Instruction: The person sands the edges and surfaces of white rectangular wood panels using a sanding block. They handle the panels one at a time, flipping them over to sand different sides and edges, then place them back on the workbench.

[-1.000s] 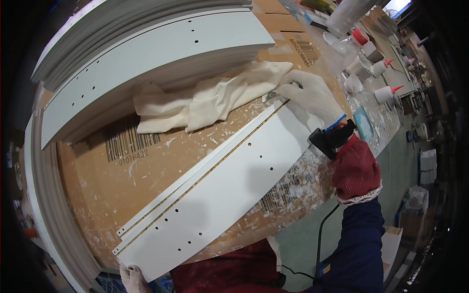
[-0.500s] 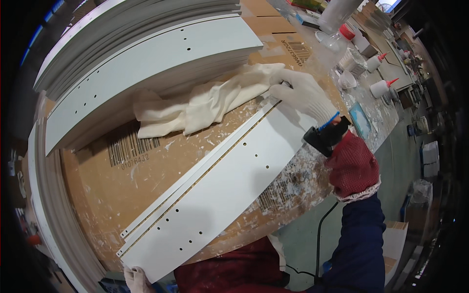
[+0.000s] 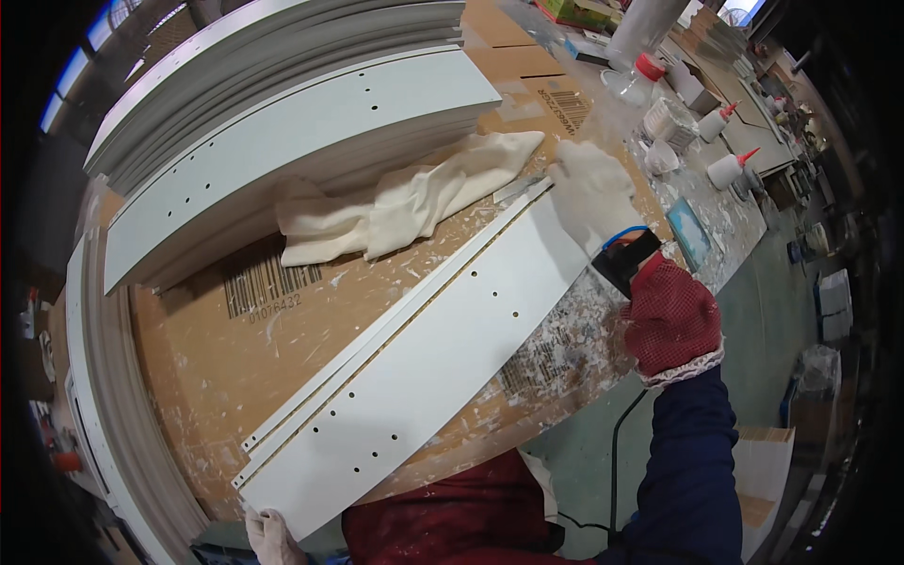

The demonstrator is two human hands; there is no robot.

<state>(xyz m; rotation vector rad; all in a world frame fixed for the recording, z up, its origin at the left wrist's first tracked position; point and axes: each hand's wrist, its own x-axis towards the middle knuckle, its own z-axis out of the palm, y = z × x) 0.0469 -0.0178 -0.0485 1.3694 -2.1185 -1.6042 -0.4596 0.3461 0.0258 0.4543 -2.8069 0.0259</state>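
Observation:
A long white drilled board (image 3: 424, 348) lies diagonally on a paint-flecked cardboard sheet (image 3: 188, 395), over another white board (image 3: 348, 370) whose edge shows along its upper left side. My left hand (image 3: 271, 537), in a white glove, grips the near left corner of the upper board; its thumb and fingers close round the edge. At the far right end is my right hand (image 3: 595, 196), white-gloved and smeared by motion, so its fingers do not show clearly. A flat grey piece (image 3: 518, 191), perhaps a blade, shows beside it. A crumpled cream cloth (image 3: 405, 202) lies beyond the boards.
Stacks of white boards stand at the back left (image 3: 301, 132) and along the left side (image 3: 122, 405). On the right are a red-capped clear bottle (image 3: 636, 83), red-tipped white glue bottles (image 3: 725, 171), a white tub (image 3: 670, 122) and a blue rectangular piece (image 3: 690, 231). A black cable (image 3: 617, 452) hangs in front.
My right hand has shifted slightly and blurred near the board's far end; the grey piece now shows beside it. My left hand keeps its hold. The whole view has shifted a little.

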